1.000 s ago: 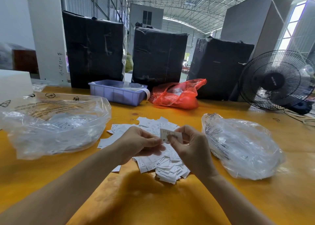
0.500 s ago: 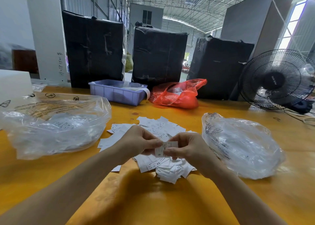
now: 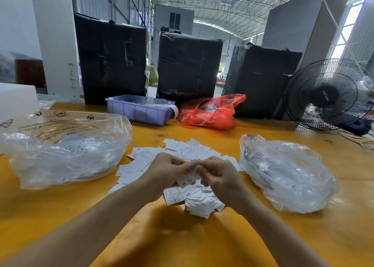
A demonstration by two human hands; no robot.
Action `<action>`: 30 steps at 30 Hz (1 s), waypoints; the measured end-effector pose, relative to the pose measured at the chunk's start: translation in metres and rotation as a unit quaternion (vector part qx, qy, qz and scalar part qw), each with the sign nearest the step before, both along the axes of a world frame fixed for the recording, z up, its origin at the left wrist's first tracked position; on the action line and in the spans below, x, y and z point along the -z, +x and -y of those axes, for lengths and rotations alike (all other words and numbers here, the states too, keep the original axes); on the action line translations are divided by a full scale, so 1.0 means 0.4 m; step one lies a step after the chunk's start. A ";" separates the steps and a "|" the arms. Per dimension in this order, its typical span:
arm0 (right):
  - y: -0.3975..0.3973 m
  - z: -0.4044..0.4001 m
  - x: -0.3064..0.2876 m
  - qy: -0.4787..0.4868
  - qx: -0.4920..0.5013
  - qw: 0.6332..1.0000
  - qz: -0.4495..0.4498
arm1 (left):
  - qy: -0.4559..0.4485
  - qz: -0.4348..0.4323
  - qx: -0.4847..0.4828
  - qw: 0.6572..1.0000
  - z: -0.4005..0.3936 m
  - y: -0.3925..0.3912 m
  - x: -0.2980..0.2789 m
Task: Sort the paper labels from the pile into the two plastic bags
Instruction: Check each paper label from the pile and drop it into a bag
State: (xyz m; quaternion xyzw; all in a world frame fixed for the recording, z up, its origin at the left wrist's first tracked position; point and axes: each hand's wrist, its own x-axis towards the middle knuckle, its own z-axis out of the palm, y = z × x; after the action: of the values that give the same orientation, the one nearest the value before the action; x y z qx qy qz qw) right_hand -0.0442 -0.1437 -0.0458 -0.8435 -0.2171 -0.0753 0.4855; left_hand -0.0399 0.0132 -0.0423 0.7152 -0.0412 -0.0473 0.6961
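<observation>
Warehouse table: I see my left hand and right hand together pinching one label, marked S, above the pile at centre. Bags sit at 9 o'clock and 3 o'clock. Risk: stuck-together labels could drop into one bag, causing missorting.

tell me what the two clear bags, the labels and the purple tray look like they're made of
Left bag and right bag: thin clear plastic film, glossy, judging by crinkles and glare.
Labels: look like matte white paper, flat with crisp cut edges; a coated or fabric tag can't be ruled out.
Purple tray: apparently rigid moulded plastic with ribbed walls and a dull sheen.
</observation>
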 end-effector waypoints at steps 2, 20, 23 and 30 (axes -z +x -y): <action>-0.004 -0.008 -0.005 -0.029 -0.025 0.999 -0.036 | 0.011 0.005 -0.016 1.000 0.009 -0.001 0.005; -0.001 0.013 -0.014 0.105 0.006 0.991 -0.085 | -0.070 -0.068 -0.038 0.994 0.015 -0.003 -0.008; 0.003 0.022 -0.018 0.157 0.036 0.979 -0.121 | -0.058 -0.079 -0.024 0.995 0.011 0.004 -0.008; 0.010 0.030 -0.022 0.310 0.077 0.921 -0.225 | -0.012 -0.099 0.040 0.994 -0.015 0.009 -0.002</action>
State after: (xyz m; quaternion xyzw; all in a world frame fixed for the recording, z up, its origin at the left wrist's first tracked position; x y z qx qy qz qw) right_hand -0.0402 -0.1558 -0.0372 -0.6597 -0.0027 0.0155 0.7513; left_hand -0.0361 0.0191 -0.0415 0.6963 -0.0016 -0.1453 0.7029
